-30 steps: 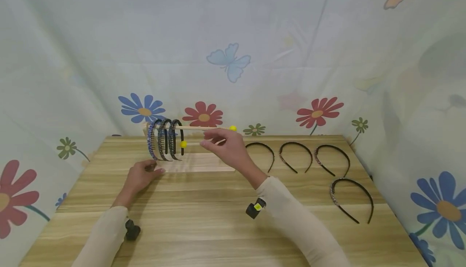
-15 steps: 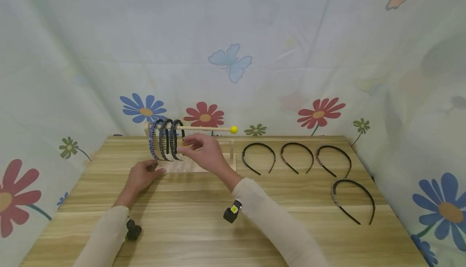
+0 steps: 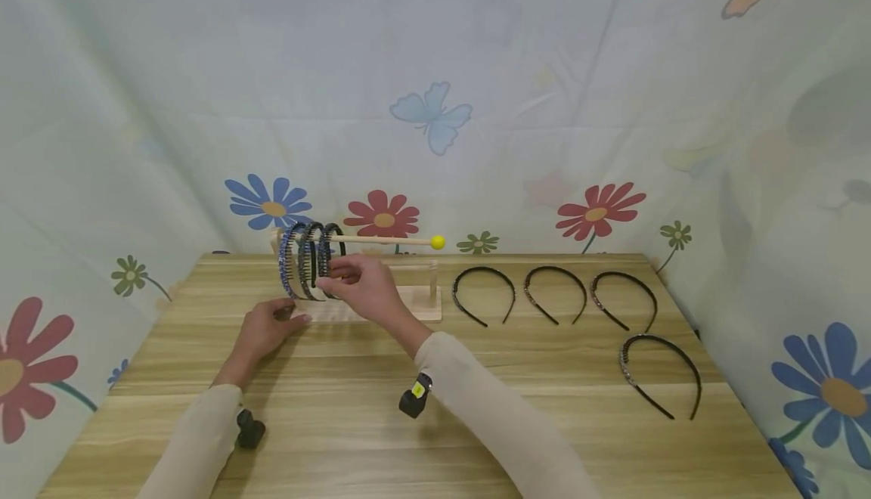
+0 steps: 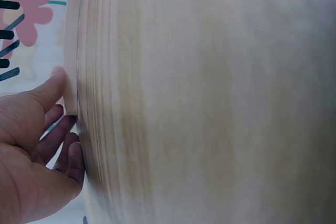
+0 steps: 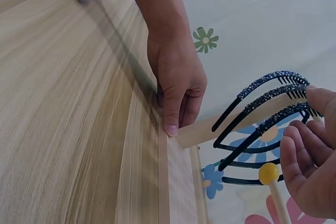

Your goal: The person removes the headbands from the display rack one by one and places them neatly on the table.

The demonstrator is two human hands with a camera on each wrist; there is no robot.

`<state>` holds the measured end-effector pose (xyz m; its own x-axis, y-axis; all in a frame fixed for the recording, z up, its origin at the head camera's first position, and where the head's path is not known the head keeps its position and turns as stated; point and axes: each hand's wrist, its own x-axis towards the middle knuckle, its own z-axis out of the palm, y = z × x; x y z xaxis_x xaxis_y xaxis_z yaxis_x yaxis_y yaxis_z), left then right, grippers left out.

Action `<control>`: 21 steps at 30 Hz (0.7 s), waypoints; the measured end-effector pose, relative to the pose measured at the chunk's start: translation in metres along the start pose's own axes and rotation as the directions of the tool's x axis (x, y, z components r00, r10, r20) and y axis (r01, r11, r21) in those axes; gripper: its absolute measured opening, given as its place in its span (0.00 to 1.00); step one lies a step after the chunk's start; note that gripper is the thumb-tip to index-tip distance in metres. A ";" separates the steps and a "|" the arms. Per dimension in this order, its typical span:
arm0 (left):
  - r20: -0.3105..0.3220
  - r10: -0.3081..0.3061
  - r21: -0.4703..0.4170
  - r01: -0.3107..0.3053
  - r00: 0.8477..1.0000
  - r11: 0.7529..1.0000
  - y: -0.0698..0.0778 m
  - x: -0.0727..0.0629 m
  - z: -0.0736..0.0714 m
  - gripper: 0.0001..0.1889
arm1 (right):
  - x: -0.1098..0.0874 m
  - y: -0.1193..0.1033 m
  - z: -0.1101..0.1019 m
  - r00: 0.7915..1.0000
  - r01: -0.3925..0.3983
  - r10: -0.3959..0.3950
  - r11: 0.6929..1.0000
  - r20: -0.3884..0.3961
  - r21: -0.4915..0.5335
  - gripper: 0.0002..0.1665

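A small wooden rack stands at the back left of the table, with a flat base (image 3: pixel 425 304) and an upper rod (image 3: pixel 391 240) ending in a yellow ball. Three dark, sparkly toothed headbands hang from that rod; the leftmost headband (image 3: pixel 285 264) is bluish. My left hand (image 3: pixel 264 329) holds the base's front left corner, thumb on top and fingers at the end, as the left wrist view shows. My right hand (image 3: pixel 367 287) pinches the rightmost hanging headband (image 5: pixel 278 119) by its decorated side. Part of that headband is hidden behind my fingers.
Several headbands lie to the right on the table (image 3: pixel 381 423): a back-row headband (image 3: pixel 485 268), another headband (image 3: pixel 554 268), one farther right (image 3: pixel 622 274), and a nearer headband (image 3: pixel 660 339). A lower rod's yellow ball (image 5: pixel 269 173) shows beside my right hand. A flowered cloth hangs behind.
My right hand has moved left, from beside the lower rod to the rightmost hanging headband, and its fingers have closed there. The left hand stays at the base's corner.
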<state>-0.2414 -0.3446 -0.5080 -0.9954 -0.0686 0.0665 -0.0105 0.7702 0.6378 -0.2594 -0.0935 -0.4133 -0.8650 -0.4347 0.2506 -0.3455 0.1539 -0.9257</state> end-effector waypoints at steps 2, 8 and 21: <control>0.000 0.003 0.001 -0.003 1.000 1.000 0.000 0.000 0.000 0.32 | 0.001 0.001 0.002 1.000 -0.004 0.004 1.000 -0.003 -0.001 0.24; 0.001 -0.002 0.000 0.002 1.000 1.000 0.001 0.001 0.000 0.32 | 0.004 0.003 0.005 1.000 -0.014 0.014 1.000 -0.010 -0.027 0.22; 0.002 -0.006 -0.002 0.006 1.000 1.000 0.000 0.001 0.000 0.32 | 0.005 0.002 0.006 0.999 -0.024 0.020 0.995 -0.039 -0.099 0.19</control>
<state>-0.2425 -0.3444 -0.5079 -0.9956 -0.0717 0.0609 -0.0162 0.7682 0.6400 -0.2626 -0.1007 -0.4153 -0.8852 -0.3969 0.2427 -0.3590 0.2510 -0.8989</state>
